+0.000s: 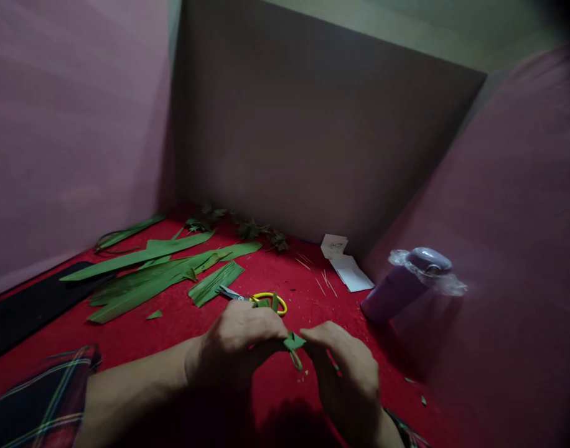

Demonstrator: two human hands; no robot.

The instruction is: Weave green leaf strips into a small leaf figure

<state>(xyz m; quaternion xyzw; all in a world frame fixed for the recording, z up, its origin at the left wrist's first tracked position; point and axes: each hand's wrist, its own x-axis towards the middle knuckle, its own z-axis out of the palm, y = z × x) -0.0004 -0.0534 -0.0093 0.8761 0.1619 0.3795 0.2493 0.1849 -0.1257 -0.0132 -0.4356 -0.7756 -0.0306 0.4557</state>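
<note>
Red-topped counter (pixel 320 311), dimly lit. Left hand (pixel 241 336) and right hand (pixel 346 367), fingertips closed, pinch a small folded leaf (pixel 293 341) between them, near the yellow-handled scissors (pixel 241 298). Judgement: light, even pressure should keep the creases from splitting.

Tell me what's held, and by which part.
A small folded green leaf piece: the left hand pinches its left edge, the right hand its right edge. Its narrow loop hangs free between them.
</note>
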